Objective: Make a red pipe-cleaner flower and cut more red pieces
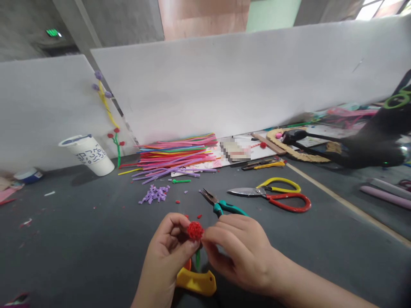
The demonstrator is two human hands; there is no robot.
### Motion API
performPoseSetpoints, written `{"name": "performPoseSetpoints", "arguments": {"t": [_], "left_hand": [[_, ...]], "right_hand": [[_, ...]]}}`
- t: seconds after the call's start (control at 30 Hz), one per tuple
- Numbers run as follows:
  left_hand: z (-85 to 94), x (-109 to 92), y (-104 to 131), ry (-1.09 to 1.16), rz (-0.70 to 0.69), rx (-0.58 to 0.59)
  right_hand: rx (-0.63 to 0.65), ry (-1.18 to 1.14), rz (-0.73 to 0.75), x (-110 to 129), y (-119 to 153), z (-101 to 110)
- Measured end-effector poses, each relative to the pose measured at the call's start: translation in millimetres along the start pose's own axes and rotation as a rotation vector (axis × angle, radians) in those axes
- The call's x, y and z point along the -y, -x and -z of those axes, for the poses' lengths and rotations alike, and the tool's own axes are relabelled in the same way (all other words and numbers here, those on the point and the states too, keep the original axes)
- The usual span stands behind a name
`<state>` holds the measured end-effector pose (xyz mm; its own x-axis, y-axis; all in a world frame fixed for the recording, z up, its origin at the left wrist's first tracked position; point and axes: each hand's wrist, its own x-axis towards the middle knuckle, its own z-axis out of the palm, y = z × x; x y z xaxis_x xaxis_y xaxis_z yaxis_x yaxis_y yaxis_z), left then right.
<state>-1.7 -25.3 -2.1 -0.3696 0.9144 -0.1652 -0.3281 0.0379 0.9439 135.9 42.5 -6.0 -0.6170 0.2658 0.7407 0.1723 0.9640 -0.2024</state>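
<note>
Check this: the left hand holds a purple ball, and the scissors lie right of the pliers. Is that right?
Not quite: the ball in the left hand is red, not purple, as the head view shows. The scissors do lie right of the pliers.

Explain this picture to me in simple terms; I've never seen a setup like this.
There is no machine here: these are a person's own bare hands. The single picture comes from a camera worn on the head, looking forward and down.

The left hand holds a fuzzy red ball between thumb and fingers. The right hand has its fingertips at the ball's side; whether they grip it is hard to tell.

On the dark table, just beyond the hands, lie pliers and scissors. Farther back are purple bits, a pile of colored stems and a white cup.
</note>
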Motion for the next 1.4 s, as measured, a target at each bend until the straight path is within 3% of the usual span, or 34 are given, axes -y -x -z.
{"name": "performPoseSetpoints", "arguments": {"t": [0.17, 0.43, 0.57, 0.83, 0.97, 1.1, 1.4], "left_hand": [[5.0, -4.2, 3.0, 0.01, -0.049, 0.034], [4.3, -4.1, 2.5, 0.165, 0.12, 0.147], [5.0, 0.8, 0.7, 0.184, 0.137, 0.207], [4.7, 2.5, -1.2, 0.146, 0.135, 0.167], [2.9, 2.5, -0.5, 0.077, 0.046, 0.105], [1.6, 2.1, 0.1, 0.026, 0.001, 0.057], [0.4, -1.8, 3.0, 0.027, 0.053, 0.077]], "right_hand": [[-0.043, -0.116, -0.052, 1.1, -1.5, 1.7], [-0.026, -0.258, -0.193, 7.5, -0.7, 2.9], [-0.03, -0.247, -0.202, 7.4, -2.5, 4.0], [-0.025, -0.26, -0.23, 8.2, -0.9, 1.7], [-0.072, -0.151, -0.106, 7.3, -1.4, 1.6], [-0.04, -0.023, 0.028, 4.9, -0.4, 1.6], [-0.078, -0.026, 0.012, 2.9, 0.0, 1.7]]}}
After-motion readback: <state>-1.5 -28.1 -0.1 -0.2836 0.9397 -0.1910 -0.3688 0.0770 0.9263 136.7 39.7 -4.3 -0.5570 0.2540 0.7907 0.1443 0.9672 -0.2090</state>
